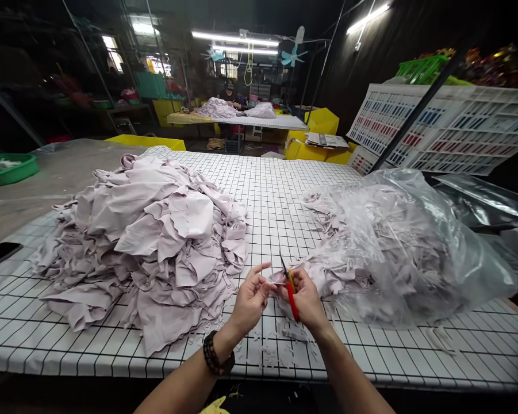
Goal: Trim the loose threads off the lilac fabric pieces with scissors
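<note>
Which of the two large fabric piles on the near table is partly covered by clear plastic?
The right pile, beside the right hand: clear plastic covers much of it, while the left pile lies uncovered.

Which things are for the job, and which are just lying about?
Probably for the job:
red scissors, in the right hand
cloth piece, in the left hand
cloth pile
heap under plastic

Probably lying about:
phone
green basin
white crate

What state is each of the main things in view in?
Left hand: fingertips at the fabric piece's edge, grip unclear
Right hand: closed around scissors
Scissors: held, tips pointing away from the person
Fabric piece: between the hands
Left fabric pile: loose, crumpled
Plastic bag: partly covering fabric
Green basin: upright, white material inside
Ceiling lights: on
</note>
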`<state>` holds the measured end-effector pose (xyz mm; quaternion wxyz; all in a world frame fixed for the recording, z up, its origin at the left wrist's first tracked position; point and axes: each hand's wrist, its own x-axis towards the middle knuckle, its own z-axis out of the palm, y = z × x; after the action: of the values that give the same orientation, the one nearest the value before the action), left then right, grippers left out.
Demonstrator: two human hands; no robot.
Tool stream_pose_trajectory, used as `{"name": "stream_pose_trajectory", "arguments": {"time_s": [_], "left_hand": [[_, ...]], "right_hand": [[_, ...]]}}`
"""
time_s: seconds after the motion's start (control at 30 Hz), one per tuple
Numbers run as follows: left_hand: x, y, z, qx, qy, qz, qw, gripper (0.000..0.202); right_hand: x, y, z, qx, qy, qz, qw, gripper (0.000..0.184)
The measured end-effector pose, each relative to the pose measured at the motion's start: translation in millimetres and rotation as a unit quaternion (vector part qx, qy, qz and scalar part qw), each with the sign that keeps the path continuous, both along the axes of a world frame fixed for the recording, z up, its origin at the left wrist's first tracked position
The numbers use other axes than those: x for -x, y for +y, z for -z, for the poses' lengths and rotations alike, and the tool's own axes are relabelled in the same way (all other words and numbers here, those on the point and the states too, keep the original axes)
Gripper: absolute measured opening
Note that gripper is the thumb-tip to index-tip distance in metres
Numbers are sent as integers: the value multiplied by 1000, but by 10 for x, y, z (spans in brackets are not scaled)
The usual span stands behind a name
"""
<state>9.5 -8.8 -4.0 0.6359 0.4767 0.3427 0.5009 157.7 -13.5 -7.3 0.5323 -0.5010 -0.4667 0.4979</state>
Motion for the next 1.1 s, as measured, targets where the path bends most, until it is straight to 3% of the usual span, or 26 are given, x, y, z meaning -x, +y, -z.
{"name": "stream_pose_trajectory", "arguments": {"time_s": [0.1, 0.2, 0.33, 0.43, 0.57, 1.1], "left_hand": [[-82, 38, 56, 28, -75, 46, 996, 31], [-131, 75, 124, 29, -80, 53, 995, 32], [-125, 92, 157, 14, -20, 44, 999, 29], [-123, 84, 137, -9, 28, 39, 999, 25], [-138, 63, 126, -31, 47, 41, 998, 21], [-102, 41, 100, -37, 52, 50, 997, 25]], "right_hand": [[-111, -67, -56, 20, -19, -11, 1000, 38], [-275, -204, -209, 21, -128, 0, 992, 35], [-417, -393, -394, 39, -361, -22, 931, 35], [-401, -453, -427, 47, -453, -24, 890, 35], [-333, -440, -411, 52, -495, -7, 867, 35], [-296, -414, -360, 18, -539, 3, 842, 30]]}}
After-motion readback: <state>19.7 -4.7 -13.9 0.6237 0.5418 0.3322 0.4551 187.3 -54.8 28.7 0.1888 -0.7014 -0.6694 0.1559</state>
